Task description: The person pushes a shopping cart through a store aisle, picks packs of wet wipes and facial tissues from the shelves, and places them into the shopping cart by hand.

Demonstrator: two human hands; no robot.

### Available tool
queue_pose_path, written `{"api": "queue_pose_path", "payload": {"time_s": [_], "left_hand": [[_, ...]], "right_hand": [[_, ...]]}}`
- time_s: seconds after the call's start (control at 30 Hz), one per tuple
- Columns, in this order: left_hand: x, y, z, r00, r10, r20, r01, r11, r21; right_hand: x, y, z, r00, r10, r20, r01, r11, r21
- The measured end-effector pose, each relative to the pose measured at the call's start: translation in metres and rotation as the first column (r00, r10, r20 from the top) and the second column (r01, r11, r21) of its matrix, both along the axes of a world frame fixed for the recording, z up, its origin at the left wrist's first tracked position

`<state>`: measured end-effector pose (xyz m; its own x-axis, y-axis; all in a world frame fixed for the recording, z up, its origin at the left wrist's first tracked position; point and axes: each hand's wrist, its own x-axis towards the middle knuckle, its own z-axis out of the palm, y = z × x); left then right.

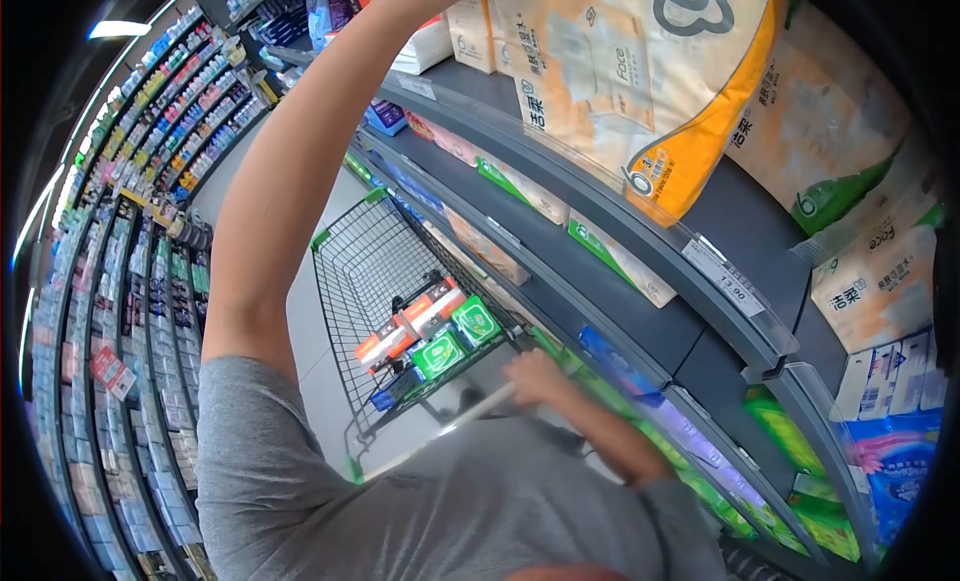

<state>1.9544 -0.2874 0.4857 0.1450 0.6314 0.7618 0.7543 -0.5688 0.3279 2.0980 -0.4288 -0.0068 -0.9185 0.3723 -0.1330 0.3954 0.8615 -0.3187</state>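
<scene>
My left forearm (275, 171) stretches up across the view to the top edge, where the hand passes out of frame, so its fingers are hidden. Nearest its wrist is a large cream and orange pack of facial tissues (590, 56), tilted and jutting over the front edge of the shelf. Whether the left hand touches the pack cannot be seen. Low at the middle, my right hand (537, 377) is closed around the handle (480, 409) of a shopping cart (345, 251). Inside the wire basket lie green packs (440, 351), orange and white packs (410, 326) and a dark blue pack (397, 389).
More tissue packs (820, 111) stand at the right on the grey shelf (735, 196), with a price tag (722, 274) on its edge. Lower shelves hold purple packs (690, 436) and green packs (785, 431). Tall stocked shelves (110, 311) line the left of the aisle.
</scene>
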Motion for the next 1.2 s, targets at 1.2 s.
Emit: {"api": "queue_pose_path", "payload": {"time_s": [1.2], "left_hand": [[-0.014, -0.137, -0.021, 0.647, 0.002, -0.763, 0.247, 0.945, 0.212]], "right_hand": [[-0.003, 0.001, -0.002, 1.000, -0.001, 0.019, 0.001, 1.000, -0.015]]}}
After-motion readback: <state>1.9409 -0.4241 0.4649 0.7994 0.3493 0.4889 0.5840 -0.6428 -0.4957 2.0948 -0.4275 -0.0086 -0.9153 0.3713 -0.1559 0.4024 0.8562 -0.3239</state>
